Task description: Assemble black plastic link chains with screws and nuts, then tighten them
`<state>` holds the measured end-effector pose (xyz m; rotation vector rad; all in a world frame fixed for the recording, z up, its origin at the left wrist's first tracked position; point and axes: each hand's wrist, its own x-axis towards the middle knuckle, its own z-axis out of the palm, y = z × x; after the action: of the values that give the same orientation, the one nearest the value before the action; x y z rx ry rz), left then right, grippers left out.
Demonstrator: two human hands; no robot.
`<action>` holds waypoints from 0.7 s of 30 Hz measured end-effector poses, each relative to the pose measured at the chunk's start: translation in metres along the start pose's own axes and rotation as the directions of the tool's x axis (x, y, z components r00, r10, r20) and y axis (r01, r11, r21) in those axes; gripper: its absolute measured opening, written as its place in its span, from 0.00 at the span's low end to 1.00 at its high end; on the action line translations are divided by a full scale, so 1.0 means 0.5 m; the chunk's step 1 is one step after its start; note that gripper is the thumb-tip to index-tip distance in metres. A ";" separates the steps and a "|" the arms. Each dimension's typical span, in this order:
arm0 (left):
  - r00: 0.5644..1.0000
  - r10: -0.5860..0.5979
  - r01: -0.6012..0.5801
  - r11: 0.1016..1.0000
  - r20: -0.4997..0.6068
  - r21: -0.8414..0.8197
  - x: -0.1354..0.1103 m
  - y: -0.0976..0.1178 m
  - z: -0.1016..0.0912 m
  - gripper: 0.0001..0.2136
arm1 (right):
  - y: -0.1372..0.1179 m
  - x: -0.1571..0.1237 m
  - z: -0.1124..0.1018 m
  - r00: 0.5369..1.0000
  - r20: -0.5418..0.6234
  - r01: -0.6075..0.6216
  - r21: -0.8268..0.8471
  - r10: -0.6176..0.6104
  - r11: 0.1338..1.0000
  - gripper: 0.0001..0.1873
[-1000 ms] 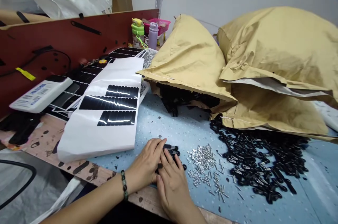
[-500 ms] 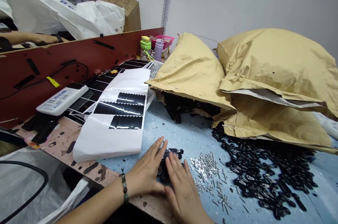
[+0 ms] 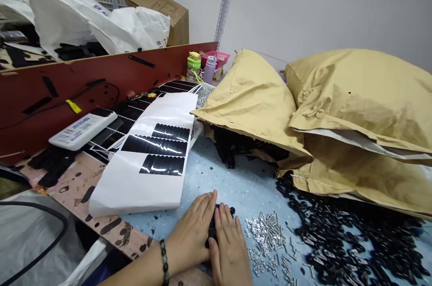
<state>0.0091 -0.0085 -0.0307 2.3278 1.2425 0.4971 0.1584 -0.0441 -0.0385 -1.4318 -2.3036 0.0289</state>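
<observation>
My left hand [image 3: 193,232], with a green bead bracelet on the wrist, lies side by side with my right hand [image 3: 229,248] on the blue table [image 3: 249,187]. Both have their fingers stretched out and pressed together over a small bunch of black plastic parts [image 3: 222,210], which peeks out between and beyond the fingertips. Just right of my right hand lies a small heap of silver screws and nuts [image 3: 268,236]. Further right spreads a big pile of black plastic parts [image 3: 354,241].
Two large tan sacks [image 3: 337,115] fill the right back, one spilling black parts. A white sheet with black stickers [image 3: 151,160] lies left of my hands, a white box [image 3: 81,128] beside a red board [image 3: 101,83]. Bottles [image 3: 194,65] stand at the back.
The camera has tilted upward, so the hands sit lower in view. My hands have drawn closer together over the black parts, the fingers flatter than before.
</observation>
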 end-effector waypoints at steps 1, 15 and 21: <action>1.000 -0.001 0.001 1.000 0.002 0.003 0.001 0.000 -0.001 0.52 | -0.001 -0.001 -0.001 1.000 0.002 -0.005 0.024 0.005 1.000 0.37; 0.996 0.001 -0.032 0.942 -0.092 -0.335 0.011 0.031 -0.071 0.36 | 0.093 -0.068 -0.106 0.758 -0.110 -0.373 0.735 0.642 0.566 0.20; 0.821 -0.172 0.561 0.076 0.544 -0.824 -0.033 0.082 -0.134 0.18 | 0.035 0.009 -0.124 0.893 -0.227 -0.055 0.802 0.388 0.595 0.27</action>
<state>-0.0060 -0.0279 0.0458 0.8026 0.8344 0.4802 0.1940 -0.0445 0.0154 -1.0935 -1.4398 0.6927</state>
